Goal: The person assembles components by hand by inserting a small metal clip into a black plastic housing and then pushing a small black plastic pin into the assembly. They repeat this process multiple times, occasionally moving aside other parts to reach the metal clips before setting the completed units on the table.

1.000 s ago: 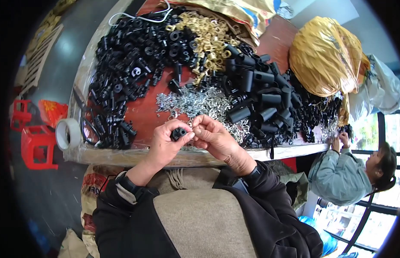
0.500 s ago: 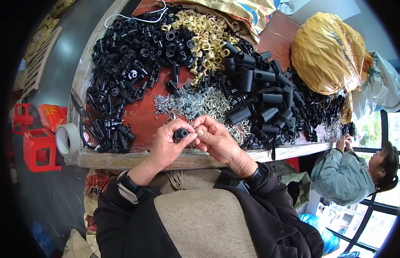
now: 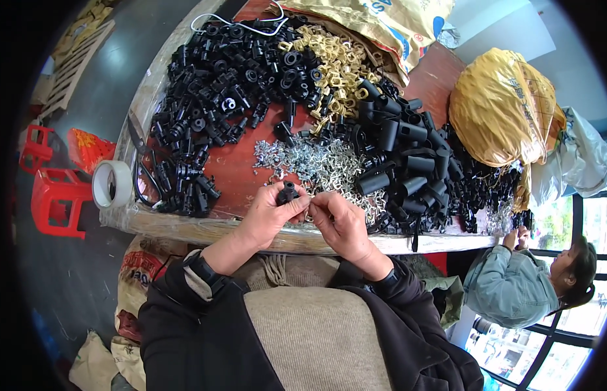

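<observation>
My left hand (image 3: pixel 267 212) grips a small black plastic fitting (image 3: pixel 288 193) with a round, hollow end, held over the table's near edge. Close beside it, my right hand (image 3: pixel 342 225) has its thumb and fingertips pinched together at the fitting's side; whatever sits between them is too small to make out. Just beyond both hands lies a heap of small silvery metal pieces (image 3: pixel 303 159). Black plastic fittings (image 3: pixel 212 91) are piled at the far left, with gold-coloured clips (image 3: pixel 336 65) beside them. Larger black tubes (image 3: pixel 408 133) lie to the right.
Scissors (image 3: pixel 136 133) and a tape roll (image 3: pixel 112 184) are at the table's left edge. Red stools (image 3: pixel 59 202) stand on the floor to the left. A yellow sack (image 3: pixel 502 107) bulges at the right. Another person (image 3: pixel 515 280) works at the table's right end.
The view has shifted, so the table appears farther right. My right hand has drawn slightly away from the fitting, which now points more upward in my left hand.
</observation>
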Motion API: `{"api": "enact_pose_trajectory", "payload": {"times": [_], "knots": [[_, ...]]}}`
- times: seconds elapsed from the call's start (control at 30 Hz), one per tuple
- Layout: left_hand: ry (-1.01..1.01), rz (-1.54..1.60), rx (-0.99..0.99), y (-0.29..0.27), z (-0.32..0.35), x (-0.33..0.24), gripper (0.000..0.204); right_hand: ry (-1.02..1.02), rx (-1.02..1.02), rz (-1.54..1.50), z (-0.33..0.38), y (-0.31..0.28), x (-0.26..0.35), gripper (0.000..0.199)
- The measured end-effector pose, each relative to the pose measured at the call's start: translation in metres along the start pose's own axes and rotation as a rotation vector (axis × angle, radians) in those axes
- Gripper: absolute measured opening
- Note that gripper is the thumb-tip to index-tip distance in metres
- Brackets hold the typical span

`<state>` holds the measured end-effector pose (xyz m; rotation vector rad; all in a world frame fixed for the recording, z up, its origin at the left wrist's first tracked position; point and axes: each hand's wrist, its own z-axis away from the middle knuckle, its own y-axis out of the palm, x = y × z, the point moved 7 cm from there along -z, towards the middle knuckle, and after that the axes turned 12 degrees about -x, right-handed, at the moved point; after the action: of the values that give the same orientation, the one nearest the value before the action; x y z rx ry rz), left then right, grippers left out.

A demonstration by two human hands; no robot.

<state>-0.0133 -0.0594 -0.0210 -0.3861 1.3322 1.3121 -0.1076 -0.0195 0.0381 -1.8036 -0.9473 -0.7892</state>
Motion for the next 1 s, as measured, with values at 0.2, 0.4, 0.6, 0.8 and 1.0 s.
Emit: {"api": "enact_pose_trajectory", "payload": {"times": [0.2,0.4,0.6,0.8,1.0], "knots": [[-0.291,0.205,0.163,0.012,0.009,0.008,0.021,-0.088,-0.024,0.093,0.003,-0.004,0.003,0.011],[-0.361,0.367,0.218,0.016,0.006,0.014,0.031,-0.193,0.018,0.242,-0.002,-0.011,0.003,0.015],[-0.327,0.191,0.145,0.011,0.000,0.026,0.030,-0.241,0.007,0.354,-0.005,-0.013,0.001,0.018],[-0.271,0.009,0.163,0.013,0.001,0.031,0.030,-0.347,0.030,0.356,-0.006,-0.012,0.010,0.018],[-0.192,-0.168,0.284,0.025,0.011,0.025,0.032,-0.271,0.110,0.358,-0.001,-0.010,0.012,0.016]]}}
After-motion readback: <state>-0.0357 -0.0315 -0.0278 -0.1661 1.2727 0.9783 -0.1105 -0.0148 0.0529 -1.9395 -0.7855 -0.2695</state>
